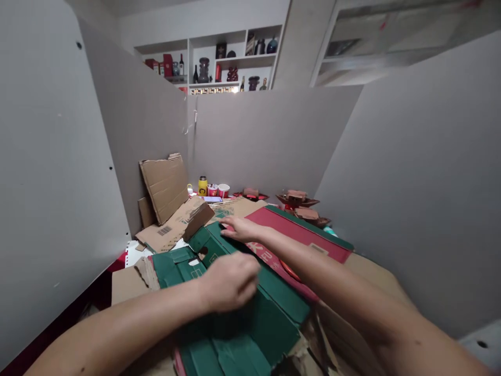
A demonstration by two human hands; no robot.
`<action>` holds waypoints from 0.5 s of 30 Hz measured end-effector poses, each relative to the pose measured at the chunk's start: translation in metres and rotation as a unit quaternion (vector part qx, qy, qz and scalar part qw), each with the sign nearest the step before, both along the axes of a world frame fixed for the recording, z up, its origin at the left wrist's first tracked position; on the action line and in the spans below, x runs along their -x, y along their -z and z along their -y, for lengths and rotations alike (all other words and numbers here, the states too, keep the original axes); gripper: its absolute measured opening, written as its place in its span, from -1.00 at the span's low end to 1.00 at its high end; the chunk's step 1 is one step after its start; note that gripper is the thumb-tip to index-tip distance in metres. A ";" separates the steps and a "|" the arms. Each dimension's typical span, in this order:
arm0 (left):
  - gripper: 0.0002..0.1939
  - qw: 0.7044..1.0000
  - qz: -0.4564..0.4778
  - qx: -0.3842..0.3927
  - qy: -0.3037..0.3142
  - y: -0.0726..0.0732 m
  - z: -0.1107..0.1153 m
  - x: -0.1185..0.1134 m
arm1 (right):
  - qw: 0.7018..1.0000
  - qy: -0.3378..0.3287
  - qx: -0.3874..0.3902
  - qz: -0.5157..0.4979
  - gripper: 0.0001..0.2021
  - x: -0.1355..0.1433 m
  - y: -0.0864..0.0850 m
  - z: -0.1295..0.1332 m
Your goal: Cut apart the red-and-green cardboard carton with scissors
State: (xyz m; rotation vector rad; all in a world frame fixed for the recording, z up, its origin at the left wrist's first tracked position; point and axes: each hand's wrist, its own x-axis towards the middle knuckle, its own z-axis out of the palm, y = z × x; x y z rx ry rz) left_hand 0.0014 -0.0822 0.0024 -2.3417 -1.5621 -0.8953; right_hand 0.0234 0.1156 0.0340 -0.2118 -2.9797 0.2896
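Observation:
A flattened green and red cardboard box (274,279) lies in front of me, its green inside facing up and a red panel with pale lettering behind. Over the green part my left hand (230,282) is closed in a fist; whatever it may hold is hidden by the fingers. My right hand (241,230) rests farther back at the box's upper edge, fingers stretched out on the cardboard. Torn brown edges show at the box's near end and left side.
Brown cardboard sheets (166,183) lean and lie at the left. Along the back stand a yellow bottle (202,186), pink and white cups (223,190) and dark boat-shaped pieces (297,198). Grey panels (258,141) enclose the workspace; a shelf (235,59) is beyond.

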 end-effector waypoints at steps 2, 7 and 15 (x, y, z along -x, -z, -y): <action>-0.73 0.983 0.115 0.023 -0.141 0.000 -0.011 0.035 | 1.000 -0.030 -0.004 0.000 -0.63 0.022 0.008 -0.004; -0.63 0.939 0.184 0.066 -0.281 0.011 -0.044 0.102 | 0.997 -0.078 -0.008 0.005 -0.85 0.055 0.019 -0.008; -0.56 0.913 0.209 0.101 -0.336 0.030 -0.053 0.143 | 0.995 -0.046 0.042 -0.082 -0.82 0.059 0.038 -0.018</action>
